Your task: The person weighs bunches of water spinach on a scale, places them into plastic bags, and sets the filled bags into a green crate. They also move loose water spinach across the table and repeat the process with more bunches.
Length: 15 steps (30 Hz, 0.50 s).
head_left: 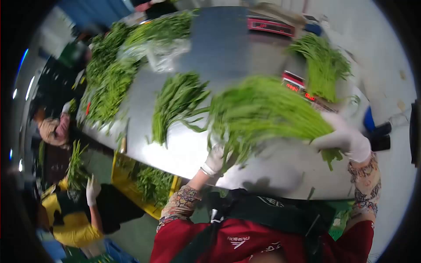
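Note:
A large bunch of long-stemmed leafy greens (267, 109), blurred by motion, is held sideways above the metal table. My right hand (346, 138), in a white glove, is closed around the stem end. At the leafy end is my gloved left hand (214, 161), with leaves hanging over its fingers; whether it grips them is hidden. A smaller bunch of greens (177, 105) lies on the table to the left. Behind the stems, a scale with a red lit display (293, 83) is partly covered. Another bunch (322, 65) lies by that scale at the right.
Piled greens (109, 83) and clear plastic (164, 55) cover the table's left side. A second red scale (271, 26) stands at the far edge. Below left is a yellow crate (147, 204) of greens. A co-worker in yellow (72, 215) holds greens nearby; another person (55, 129) is farther back.

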### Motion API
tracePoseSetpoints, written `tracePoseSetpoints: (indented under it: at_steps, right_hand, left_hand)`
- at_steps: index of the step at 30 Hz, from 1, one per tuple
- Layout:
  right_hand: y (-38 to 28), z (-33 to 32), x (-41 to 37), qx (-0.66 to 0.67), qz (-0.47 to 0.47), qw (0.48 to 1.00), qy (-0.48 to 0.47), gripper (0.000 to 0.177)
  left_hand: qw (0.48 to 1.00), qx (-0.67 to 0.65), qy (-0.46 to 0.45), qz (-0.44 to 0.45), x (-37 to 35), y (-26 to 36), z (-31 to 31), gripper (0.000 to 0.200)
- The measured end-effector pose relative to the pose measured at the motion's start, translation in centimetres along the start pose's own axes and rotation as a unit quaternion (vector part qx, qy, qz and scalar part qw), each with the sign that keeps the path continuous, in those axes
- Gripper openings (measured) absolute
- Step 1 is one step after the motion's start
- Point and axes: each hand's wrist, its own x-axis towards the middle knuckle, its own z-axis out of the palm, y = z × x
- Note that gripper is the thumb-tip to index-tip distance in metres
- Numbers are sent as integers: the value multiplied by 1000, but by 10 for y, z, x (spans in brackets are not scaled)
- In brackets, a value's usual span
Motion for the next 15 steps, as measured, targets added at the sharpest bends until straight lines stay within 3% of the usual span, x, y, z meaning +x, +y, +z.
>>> tracePoseSetpoints:
  at_steps: [3,5,7,10,14,15]
  right_hand:
    - [-34,40,27,87,-145,980,102,38]
    - [-54,58,43,108,-220,960,135,37]
    - [-59,103,79,153,-247,942,167,36]
    - [-20,172,190,192,-335,911,143,33]
    - [47,296,313,83,-280,946,141,56]
    - [65,326,340,126,-251,955,91,62]
  left_hand:
    - [981,-87,147,-89,-23,-1,-53,24]
    - [944,-35,304,-122,-26,-1,-89,26]
    - [918,4,375,-127,-37,-36,-122,30]
    - [908,77,366,-189,-45,-88,-172,45]
    - [916,25,288,-279,-60,-179,-188,61]
    - [917,-2,260,-302,-64,-195,-184,64]
